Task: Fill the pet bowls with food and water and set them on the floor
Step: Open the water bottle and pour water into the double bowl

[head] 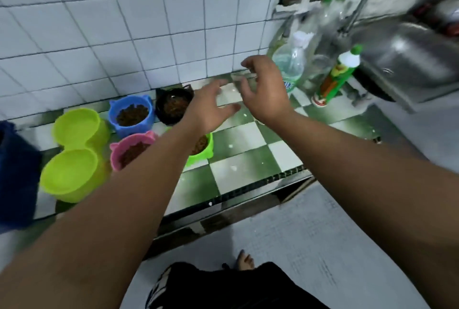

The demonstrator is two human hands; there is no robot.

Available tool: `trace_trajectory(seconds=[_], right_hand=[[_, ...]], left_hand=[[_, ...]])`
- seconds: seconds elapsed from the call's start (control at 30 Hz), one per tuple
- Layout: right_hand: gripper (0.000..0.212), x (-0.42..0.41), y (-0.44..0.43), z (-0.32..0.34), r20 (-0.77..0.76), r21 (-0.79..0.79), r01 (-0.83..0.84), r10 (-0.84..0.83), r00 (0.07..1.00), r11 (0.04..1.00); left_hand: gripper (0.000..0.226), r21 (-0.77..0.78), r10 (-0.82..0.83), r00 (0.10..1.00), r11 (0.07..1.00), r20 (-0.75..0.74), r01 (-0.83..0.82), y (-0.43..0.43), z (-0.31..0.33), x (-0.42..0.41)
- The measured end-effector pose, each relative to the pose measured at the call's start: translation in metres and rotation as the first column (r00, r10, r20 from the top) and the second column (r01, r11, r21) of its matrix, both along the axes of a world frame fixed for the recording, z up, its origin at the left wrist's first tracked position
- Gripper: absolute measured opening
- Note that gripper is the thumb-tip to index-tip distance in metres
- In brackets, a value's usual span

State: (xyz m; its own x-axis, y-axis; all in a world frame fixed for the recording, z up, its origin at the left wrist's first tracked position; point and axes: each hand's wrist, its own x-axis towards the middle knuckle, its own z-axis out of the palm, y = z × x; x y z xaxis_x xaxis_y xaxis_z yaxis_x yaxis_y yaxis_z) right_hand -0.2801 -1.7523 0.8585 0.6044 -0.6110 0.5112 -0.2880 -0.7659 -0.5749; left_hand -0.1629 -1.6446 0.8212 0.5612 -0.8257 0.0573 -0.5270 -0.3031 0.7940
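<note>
Both your hands hang over the green-and-white checked table (238, 149), fingers spread and loose, neither one holding anything: left hand (207, 107) palm-down just right of the black bowl (171, 107), right hand (265, 90) curled open near the bottles. Four small eared bowls sit in a cluster at the table's left-centre, each with brown kibble in it: blue bowl (131, 115) against the tiled wall, black bowl beside it, pink bowl (131, 151) in front, green bowl (202, 146) partly hidden under your left forearm. Left of those, a lime double bowl (74, 152) stands with both wells showing no food. Dark blue cloth (15, 172) at the far left edge. Crowding the right end: a clear plastic bottle (291, 65) with a white cap, holding clear liquid, and a green squeeze bottle (335, 77) with a white top; its label is too blurred to read, and so is the clear bottle's. Behind them, a steel sink (407, 60) with its tap. Grey floor (310, 234) below, your foot visible.
</note>
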Motion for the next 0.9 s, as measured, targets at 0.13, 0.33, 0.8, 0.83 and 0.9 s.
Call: trace_trajectory(seconds=[0.13,0.33,0.8,0.83,0.9], right_hand=[[0.018,-0.030,-0.033,0.010,0.223,0.003,0.143,-0.140,0.965,0.990],[0.026,-0.041,-0.091,0.019,0.286,0.258,0.321,-0.390,0.875,0.911],[0.023,-0.010,-0.126,0.018,0.215,0.528,0.168,-0.322,0.922,0.833],[0.024,-0.011,-0.127,0.019,0.212,0.533,0.136,-0.287,0.934,0.835],[0.026,-0.012,-0.129,0.020,0.196,0.528,0.107,-0.244,0.950,0.843]], left_hand=[[0.078,-0.042,-0.078,0.988,0.996,-0.131,0.073,-0.055,0.003,-0.026],[0.092,-0.089,-0.080,0.962,0.994,-0.260,0.058,-0.119,0.013,-0.042],[0.081,-0.136,-0.103,0.940,0.989,-0.325,0.061,-0.169,0.004,-0.027],[0.080,-0.137,-0.112,0.939,0.988,-0.324,0.071,-0.169,0.005,-0.026],[0.080,-0.132,-0.130,0.939,0.987,-0.317,0.092,-0.168,0.007,-0.024]])
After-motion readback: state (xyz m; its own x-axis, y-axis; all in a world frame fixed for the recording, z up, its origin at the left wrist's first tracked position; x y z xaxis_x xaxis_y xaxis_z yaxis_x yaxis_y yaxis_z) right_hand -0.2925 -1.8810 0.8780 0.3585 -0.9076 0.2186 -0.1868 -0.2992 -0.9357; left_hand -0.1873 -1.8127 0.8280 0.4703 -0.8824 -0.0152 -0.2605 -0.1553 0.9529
